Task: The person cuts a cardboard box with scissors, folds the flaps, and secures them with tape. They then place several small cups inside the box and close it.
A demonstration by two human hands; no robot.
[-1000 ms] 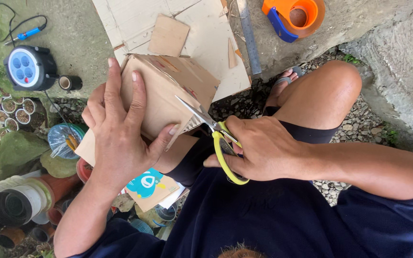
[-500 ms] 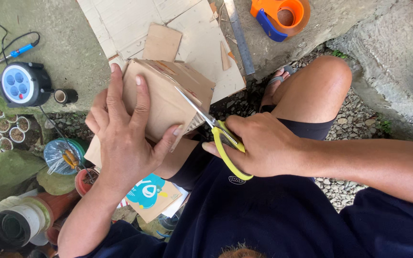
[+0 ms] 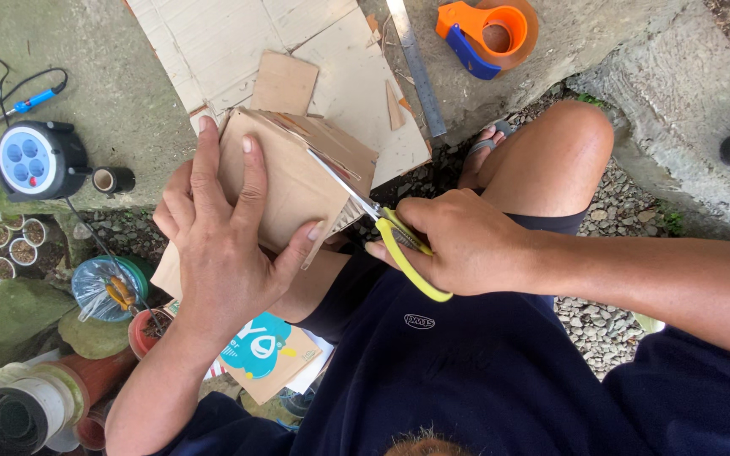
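Since half a second ago, almost nothing is shifting: both hands are keeping their places, and the scissor blades are sitting at much the same spot along the cardboard's edge. Pressing flat on top, the left hand (image 3: 226, 241) is spreading its fingers over the folded corrugated cardboard piece (image 3: 293, 181), thumb hooked around the near edge, steadying it above the lap. Closed through the yellow handles, the right hand (image 3: 462, 245) is working the scissors (image 3: 373, 215), whose blades are biting into the cardboard's right side. That cardboard is looking light and fairly stiff, yet easy to crease or crush, so a broad flat hold close to the cut line seems best. Beyond it, flat cardboard sheets (image 3: 213, 42), a metal ruler (image 3: 416, 63) and an orange tape dispenser (image 3: 487, 29) are lying on the concrete.
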